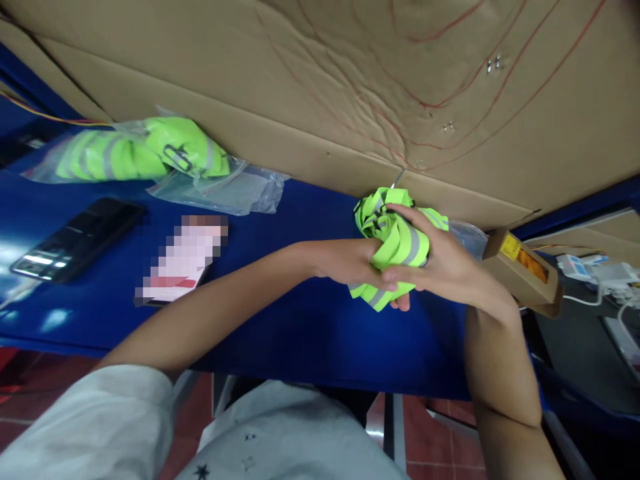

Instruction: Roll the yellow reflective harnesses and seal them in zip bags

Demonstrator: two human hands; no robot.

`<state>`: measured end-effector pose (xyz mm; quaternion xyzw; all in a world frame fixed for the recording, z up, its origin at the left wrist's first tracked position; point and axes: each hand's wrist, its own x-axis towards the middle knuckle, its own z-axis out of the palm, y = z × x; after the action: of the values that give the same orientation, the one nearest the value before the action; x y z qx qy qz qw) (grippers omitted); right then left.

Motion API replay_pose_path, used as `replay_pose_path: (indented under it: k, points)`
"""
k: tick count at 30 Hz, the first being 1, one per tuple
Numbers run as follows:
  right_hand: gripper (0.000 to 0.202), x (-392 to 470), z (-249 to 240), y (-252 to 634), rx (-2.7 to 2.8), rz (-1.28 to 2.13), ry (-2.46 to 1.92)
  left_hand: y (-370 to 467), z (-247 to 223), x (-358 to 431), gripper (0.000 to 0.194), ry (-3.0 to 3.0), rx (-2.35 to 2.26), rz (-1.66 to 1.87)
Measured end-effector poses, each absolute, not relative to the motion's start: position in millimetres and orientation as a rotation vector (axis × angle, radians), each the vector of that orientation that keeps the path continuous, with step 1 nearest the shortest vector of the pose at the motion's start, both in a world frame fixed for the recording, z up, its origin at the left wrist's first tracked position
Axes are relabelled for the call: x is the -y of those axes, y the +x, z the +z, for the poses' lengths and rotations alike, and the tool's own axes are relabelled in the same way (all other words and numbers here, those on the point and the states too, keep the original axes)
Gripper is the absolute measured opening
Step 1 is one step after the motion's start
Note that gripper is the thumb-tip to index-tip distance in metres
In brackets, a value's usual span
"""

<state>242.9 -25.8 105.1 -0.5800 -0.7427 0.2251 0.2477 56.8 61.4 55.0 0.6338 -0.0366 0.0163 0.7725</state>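
Observation:
Above the blue table [310, 340], both hands hold a bundled neon yellow-green reflective vest [400, 243] with silver-grey stripes and black trim. My left hand [353, 261] grips its lower left side, the fingers partly hidden behind the fabric. My right hand [447, 257] wraps around the right side, with its fingers across the top and its thumb near my left hand. Folded strips of the vest hang below the hands, and loose loops bunch up at the top.
Clear plastic bags [235, 190] lie at the back left, one with more neon reflective fabric [133, 152] inside. A black phone [77, 240] and a phone with a blurred screen [183, 260] rest nearby. A cardboard box [523, 270] stands right, before a cardboard wall [250, 80].

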Motion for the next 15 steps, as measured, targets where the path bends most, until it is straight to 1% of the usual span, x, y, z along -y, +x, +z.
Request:
replay_pose_path:
  k: [2, 4, 5, 6, 8, 10, 11, 13, 15]
  points:
    - [0.104, 26, 102, 247, 2.018, 0.884, -1.513, 58, 56, -58, 0.024, 1.524, 0.106, 0.068]
    - [0.103, 25, 99, 249, 2.004, 1.092, -1.440, 58, 56, -57, 0.024, 1.620, 0.115, 0.125]
    - [0.100, 24, 97, 249, 2.016, 1.118, -1.425, 58, 54, -57, 0.025, 1.662, 0.113, 0.147]
    - [0.096, 23, 95, 248, 2.040, 1.078, -1.428, 58, 53, -58, 0.025, 1.710, 0.102, 0.169]
    - [0.088, 22, 92, 243, 2.060, 0.854, -1.460, 54, 51, -62, 0.022, 1.821, 0.054, 0.213]
    - [0.084, 22, 90, 235, 2.014, 0.611, -1.485, 48, 53, -65, 0.021, 1.922, -0.023, 0.252]
    - [0.085, 23, 90, 231, 1.984, 0.523, -1.487, 45, 56, -66, 0.023, 1.944, -0.056, 0.263]
    - [0.087, 25, 93, 224, 1.949, 0.440, -1.472, 39, 64, -67, 0.030, 1.920, -0.095, 0.234]
    - [0.082, 28, 98, 222, 1.934, 0.428, -1.451, 37, 72, -65, 0.029, 1.825, -0.131, 0.164]
